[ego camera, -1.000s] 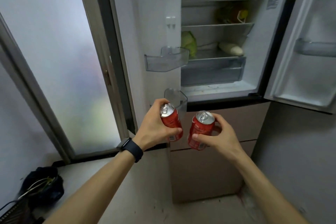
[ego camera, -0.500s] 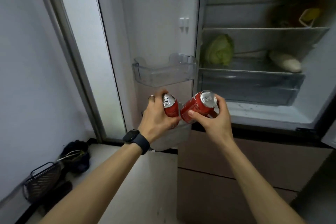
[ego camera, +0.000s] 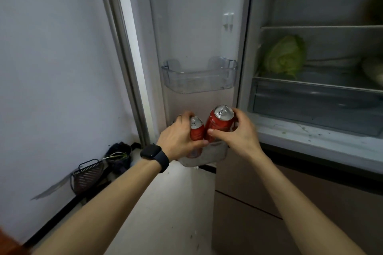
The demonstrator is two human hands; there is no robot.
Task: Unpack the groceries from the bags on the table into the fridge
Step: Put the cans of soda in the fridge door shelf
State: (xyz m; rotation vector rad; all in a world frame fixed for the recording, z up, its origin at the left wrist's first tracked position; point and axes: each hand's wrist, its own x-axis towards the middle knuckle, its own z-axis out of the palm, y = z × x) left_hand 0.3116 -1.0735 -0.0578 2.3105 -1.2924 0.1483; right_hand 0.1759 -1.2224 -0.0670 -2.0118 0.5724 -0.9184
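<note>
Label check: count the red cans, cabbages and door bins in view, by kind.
Red cans: 2, left can, right can
Cabbage: 1
Door bins: 2, upper bin, lower bin
Total: 5

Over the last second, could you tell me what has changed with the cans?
The cans were carried forward to the lower door bin. The left hand has lowered the left can partly into it; the right hand holds the right can higher, beside it. Both grips are unchanged, and the cabbage stays on its shelf.
</note>
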